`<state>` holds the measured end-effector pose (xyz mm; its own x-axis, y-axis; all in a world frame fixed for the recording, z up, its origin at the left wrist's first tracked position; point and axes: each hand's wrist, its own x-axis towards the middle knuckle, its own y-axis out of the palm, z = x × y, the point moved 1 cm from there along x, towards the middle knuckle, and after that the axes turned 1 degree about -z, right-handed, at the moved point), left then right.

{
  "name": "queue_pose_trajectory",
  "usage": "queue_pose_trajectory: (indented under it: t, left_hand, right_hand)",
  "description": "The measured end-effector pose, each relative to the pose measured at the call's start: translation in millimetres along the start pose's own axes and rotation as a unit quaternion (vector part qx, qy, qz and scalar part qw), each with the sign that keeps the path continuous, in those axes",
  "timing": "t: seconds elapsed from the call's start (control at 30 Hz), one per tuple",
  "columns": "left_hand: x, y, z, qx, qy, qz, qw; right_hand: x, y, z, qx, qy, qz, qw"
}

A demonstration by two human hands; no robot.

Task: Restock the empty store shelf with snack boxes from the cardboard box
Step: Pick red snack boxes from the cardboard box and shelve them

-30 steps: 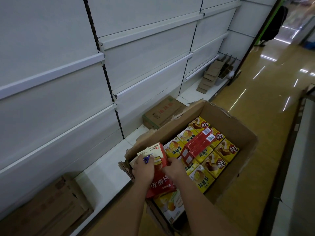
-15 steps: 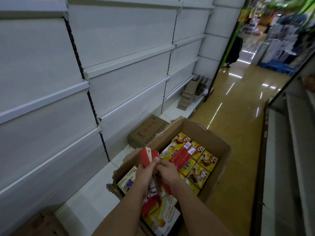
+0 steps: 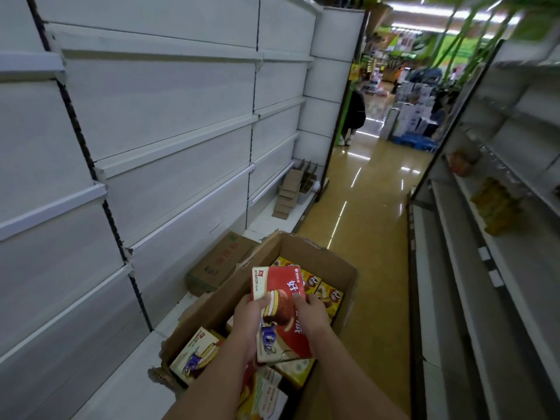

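Note:
A red snack box (image 3: 280, 294) with a chocolate-pie picture is held up over the open cardboard box (image 3: 339, 268). My left hand (image 3: 248, 321) grips its left edge and my right hand (image 3: 312, 313) grips its right edge. Below, the cardboard box holds several more snack boxes, among them a pale one (image 3: 197, 354) at the near left and yellow ones (image 3: 328, 297) at the far right. White empty shelves (image 3: 169, 147) rise along the left in several tiers.
A closed brown carton (image 3: 219, 263) lies on the bottom shelf beyond the cardboard box. Folded cardboard (image 3: 292, 189) is stacked farther along. A person in dark clothes (image 3: 353, 115) stands at the aisle end. Another shelf unit (image 3: 485, 237) with a few goods lines the right.
Both hands lifted the red snack box out of the cardboard box and turned its front face up. The view tilted up along the aisle.

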<state>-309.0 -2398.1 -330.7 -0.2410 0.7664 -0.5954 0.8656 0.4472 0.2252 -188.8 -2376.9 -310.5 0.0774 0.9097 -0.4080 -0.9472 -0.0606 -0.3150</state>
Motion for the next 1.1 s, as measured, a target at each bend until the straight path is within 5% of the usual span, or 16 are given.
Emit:
queue_pose_trajectory:
  t: [0.3, 0.47, 0.67, 0.77, 0.9, 1.1]
  left_hand:
    - [-34.4, 41.8, -15.0, 0.035, 0.094, -0.015, 0.995]
    - [-38.3, 75.8, -8.0, 0.061, 0.096, 0.000, 0.994]
    - [-59.9, 133.9, 11.4, -0.032, 0.087, -0.006, 0.996]
    - [-80.1, 163.3, 21.3, -0.037, 0.068, 0.041, 0.996]
    - [-90.2, 195.0, 35.7, 0.111, 0.105, 0.080, 0.985]
    - [-117.6, 256.9, 55.6, 0.182, 0.128, 0.208, 0.953]
  right_hand:
    - [-11.6, -64.3, 8.5, -0.045, -0.058, 0.033, 0.997]
    - [-20.0, -109.1, 4.6, -0.077, -0.058, -0.087, 0.992]
    - [-37.9, -162.4, -18.5, 0.119, 0.031, -0.268, 0.956]
    - [-44.3, -193.4, -27.8, 0.202, 0.030, -0.247, 0.947]
    - [-52.7, -240.9, -38.5, 0.228, -0.011, -0.264, 0.937]
    - [-61.0, -305.0, -71.4, 0.061, -0.027, -0.329, 0.942]
